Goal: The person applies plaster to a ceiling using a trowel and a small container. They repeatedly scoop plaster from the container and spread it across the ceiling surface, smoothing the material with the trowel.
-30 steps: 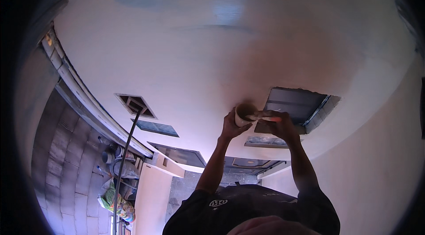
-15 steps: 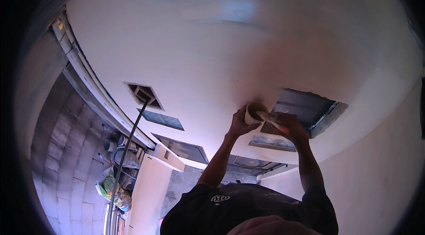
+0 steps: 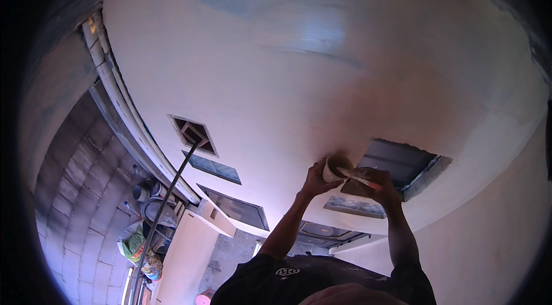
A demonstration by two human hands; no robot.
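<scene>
A pale round cup point(image 3: 330, 171) is held up against the large light wall, its dark inside facing me. My left hand point(image 3: 315, 181) is closed around the cup's left side. In my right hand point(image 3: 382, 182), the fingers are closed on what looks like a paintbrush point(image 3: 357, 178) with a pale, tapering tip and an orange end. That tip reaches over the cup's right rim. Whatever is inside the cup is too dark to make out.
Right behind my right hand is a dark rectangular wall opening point(image 3: 397, 158). A square vent-like opening point(image 3: 193, 134) lies to the left, with a long dark pole point(image 3: 167, 198) crossing below it. Buckets and bags point(image 3: 141, 242) lie at lower left beside a pale board point(image 3: 187, 253).
Both hands and the cup sit lower in view, as does the wall around them. The brush has turned flatter, its tip still at the cup's rim.
</scene>
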